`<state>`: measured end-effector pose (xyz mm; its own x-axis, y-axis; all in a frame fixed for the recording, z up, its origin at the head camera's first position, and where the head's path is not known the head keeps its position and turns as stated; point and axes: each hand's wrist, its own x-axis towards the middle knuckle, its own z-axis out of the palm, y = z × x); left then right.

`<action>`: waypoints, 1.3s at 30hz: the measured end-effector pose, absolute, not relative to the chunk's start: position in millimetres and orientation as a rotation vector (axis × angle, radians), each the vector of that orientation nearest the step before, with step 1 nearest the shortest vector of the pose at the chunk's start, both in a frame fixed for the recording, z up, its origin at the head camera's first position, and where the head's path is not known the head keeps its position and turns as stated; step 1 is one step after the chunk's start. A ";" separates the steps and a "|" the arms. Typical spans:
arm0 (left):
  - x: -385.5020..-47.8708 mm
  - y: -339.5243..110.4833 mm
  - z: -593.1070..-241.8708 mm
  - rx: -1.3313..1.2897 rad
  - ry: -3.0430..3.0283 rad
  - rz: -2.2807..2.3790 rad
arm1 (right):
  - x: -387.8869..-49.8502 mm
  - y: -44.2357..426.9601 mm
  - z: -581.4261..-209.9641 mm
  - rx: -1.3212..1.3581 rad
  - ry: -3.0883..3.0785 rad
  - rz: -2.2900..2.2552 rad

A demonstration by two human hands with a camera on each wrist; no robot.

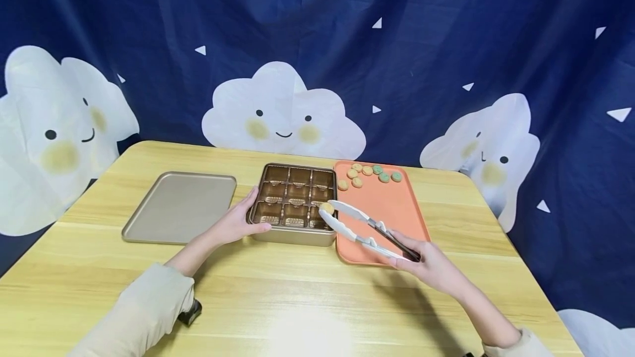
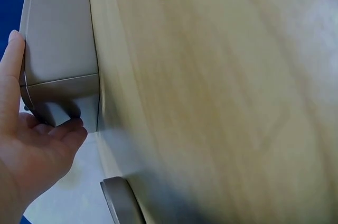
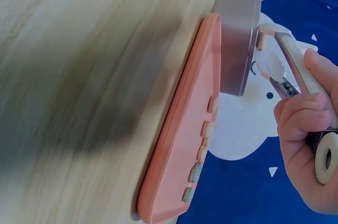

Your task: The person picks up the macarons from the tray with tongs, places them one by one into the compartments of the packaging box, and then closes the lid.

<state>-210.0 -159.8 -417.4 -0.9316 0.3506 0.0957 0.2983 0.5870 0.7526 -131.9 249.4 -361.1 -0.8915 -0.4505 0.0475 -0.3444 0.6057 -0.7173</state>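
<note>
Navy cloud-print curtain [image 1: 416, 70] backs the wood-grain table [image 1: 238, 307]. By the right rim of the divided baking pan [image 1: 292, 235], a tan cookie [image 1: 327, 207] could slip if the white-tipped tongs [image 1: 345, 230] twist or loosen. Small and rounded, it sits pinched between their tips; the right hand [image 1: 436, 266] grips the tongs, the left hand [image 1: 240, 220] holds the pan's left side.

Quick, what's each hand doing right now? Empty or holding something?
Left hand: closed, gripping a corner of the brown divided pan.
Right hand: closed, holding tongs, their tips around a yellowish cookie.
</note>
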 end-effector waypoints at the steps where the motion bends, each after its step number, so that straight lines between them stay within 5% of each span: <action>1: -209.8 -160.0 -417.4 0.560 2.741 1.280 | -131.5 249.1 -360.7 -0.667 2.679 -1.163; 26: -208.6 -161.5 -415.1 0.538 2.734 1.274 | -145.7 254.6 -359.0 -0.647 2.704 -1.234; 39: -208.0 -160.0 -413.3 0.531 2.705 1.250 | -184.2 265.9 -384.5 -0.297 2.774 -1.092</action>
